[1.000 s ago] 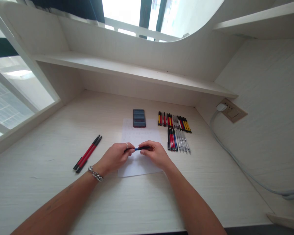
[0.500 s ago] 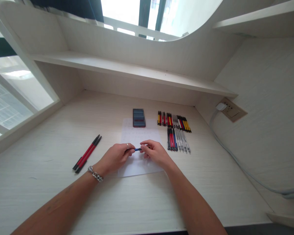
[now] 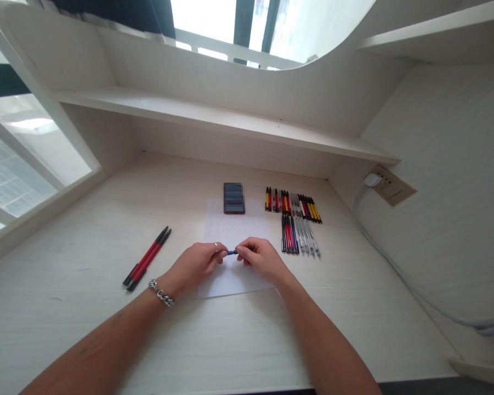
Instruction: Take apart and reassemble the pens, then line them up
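Observation:
My left hand [image 3: 197,264] and my right hand [image 3: 260,257] meet over a white sheet of paper [image 3: 235,230] on the desk. Both are closed in a pinch on one blue and black pen [image 3: 231,252], held level between them. Only a short blue stretch of the pen shows between the fingertips. A ring sits on a left finger and a chain bracelet [image 3: 161,292] on the left wrist.
Two red and black pens [image 3: 147,258] lie at the left. Two rows of several pens [image 3: 298,222] lie at the right of the paper. A small dark block [image 3: 234,198] rests on the paper's far edge. A wall socket [image 3: 389,185] with a grey cable [image 3: 398,269] is at right.
My hands have drawn closer together along the pen, so less of its blue and black body shows than a second ago.

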Motion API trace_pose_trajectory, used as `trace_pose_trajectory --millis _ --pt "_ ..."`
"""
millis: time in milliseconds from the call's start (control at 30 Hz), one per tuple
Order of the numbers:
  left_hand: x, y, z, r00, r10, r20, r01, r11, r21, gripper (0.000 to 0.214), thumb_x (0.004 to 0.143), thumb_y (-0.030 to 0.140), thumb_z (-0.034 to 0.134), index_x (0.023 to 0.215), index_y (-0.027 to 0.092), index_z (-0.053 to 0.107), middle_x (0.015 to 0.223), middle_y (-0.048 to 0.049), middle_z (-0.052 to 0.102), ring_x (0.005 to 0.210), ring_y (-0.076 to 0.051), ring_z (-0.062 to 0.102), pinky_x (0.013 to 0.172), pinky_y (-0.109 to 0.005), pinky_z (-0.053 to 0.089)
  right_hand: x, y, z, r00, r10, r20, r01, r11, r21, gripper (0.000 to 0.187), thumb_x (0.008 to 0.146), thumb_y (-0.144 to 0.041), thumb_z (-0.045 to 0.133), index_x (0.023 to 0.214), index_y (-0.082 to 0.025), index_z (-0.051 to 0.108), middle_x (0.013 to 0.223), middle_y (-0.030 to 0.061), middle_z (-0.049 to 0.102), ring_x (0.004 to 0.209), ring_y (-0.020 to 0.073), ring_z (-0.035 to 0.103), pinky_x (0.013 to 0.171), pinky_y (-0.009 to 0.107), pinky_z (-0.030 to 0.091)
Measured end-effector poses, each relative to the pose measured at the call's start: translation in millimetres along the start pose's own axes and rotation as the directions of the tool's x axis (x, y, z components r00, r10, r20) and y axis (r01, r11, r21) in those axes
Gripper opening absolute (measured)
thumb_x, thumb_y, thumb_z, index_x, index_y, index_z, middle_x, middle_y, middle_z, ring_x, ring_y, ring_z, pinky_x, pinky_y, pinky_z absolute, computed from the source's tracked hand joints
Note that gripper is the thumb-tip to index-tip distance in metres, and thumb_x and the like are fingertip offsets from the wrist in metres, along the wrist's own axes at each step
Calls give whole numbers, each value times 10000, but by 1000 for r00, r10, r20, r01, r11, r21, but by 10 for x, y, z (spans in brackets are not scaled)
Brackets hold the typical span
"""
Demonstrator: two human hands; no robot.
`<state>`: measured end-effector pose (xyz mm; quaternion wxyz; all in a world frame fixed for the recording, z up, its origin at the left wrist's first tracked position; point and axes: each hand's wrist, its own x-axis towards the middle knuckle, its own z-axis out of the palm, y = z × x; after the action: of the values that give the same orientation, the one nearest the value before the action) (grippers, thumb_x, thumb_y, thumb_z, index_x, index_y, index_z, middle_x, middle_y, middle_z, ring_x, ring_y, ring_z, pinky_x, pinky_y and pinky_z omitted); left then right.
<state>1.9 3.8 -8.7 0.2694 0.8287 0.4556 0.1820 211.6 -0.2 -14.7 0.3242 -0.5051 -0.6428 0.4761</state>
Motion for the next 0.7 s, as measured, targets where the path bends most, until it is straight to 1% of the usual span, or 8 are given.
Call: trace_pose_trajectory --millis 67,133,267,367,433,500,600,700 --pt "1 -6 0 1000 -11 0 11 1000 -6 266 926 315 390 929 224 639 780 -20 687 701 -171 613 662 -259 413 3 -4 1 998 -57 -31 58 998 32 187 768 -329 649 878 -181 677 817 28 684 703 129 599 640 233 449" --pt "3 -7 -3 1000 -16 -3 16 1000 -16 251 921 299 397 915 222 636 798 -16 694 709 -170 616 664 -259 410 7 -5 -1 998 -50 -27 51 997 50 241 762 -347 656 941 -188 676 880 35 690 719 133 602 654 242 457" --pt "7 11 -10 1000 -2 -3 2 1000 -4 251 919 275 391 908 216 635 792 -15 692 701 -167 611 657 -256 404 4 6 -8 999 36 24 -36 999 -6 339 871 -433 489 819 -163 687 705 33 671 545 111 533 521 238 404" --pt "6 24 -15 1000 -1 -13 2 1000 5 258 918 263 386 916 211 639 776 -18 685 685 -166 605 635 -253 401 0 4 -8 999 -36 -20 36 999 6 196 805 -347 599 840 -175 687 775 29 683 654 126 580 604 239 439" --pt "5 29 -19 1000 -6 -28 6 1000 -7 262 919 258 385 911 208 642 798 -21 688 717 -167 612 660 -255 409 -1 -8 -7 997 -69 -46 71 997 32 216 751 -316 663 927 -191 683 884 31 690 752 140 602 672 244 456" --pt "4 36 -21 999 -11 -32 11 1000 -27 270 922 254 378 960 213 642 826 -18 693 749 -164 618 691 -256 418 -2 -21 -9 999 -44 -29 45 999 26 228 790 -362 621 918 -185 684 872 36 690 711 133 595 636 242 451" --pt "0 52 -21 1000 -8 -27 7 999 -53 290 928 265 375 1072 234 625 892 -17 703 789 -163 628 714 -253 430 -8 -38 -14 1000 -3 -8 3 1000 -14 302 869 -394 499 816 -162 685 714 28 666 572 111 544 550 236 417" --pt "-8 63 -26 1000 -2 -30 1 999 -39 307 927 369 412 1115 255 627 973 -27 710 855 -185 637 733 -263 435 -16 -54 -15 997 -61 -39 61 998 -6 179 820 -299 574 866 -174 694 776 26 685 653 124 588 634 249 454"
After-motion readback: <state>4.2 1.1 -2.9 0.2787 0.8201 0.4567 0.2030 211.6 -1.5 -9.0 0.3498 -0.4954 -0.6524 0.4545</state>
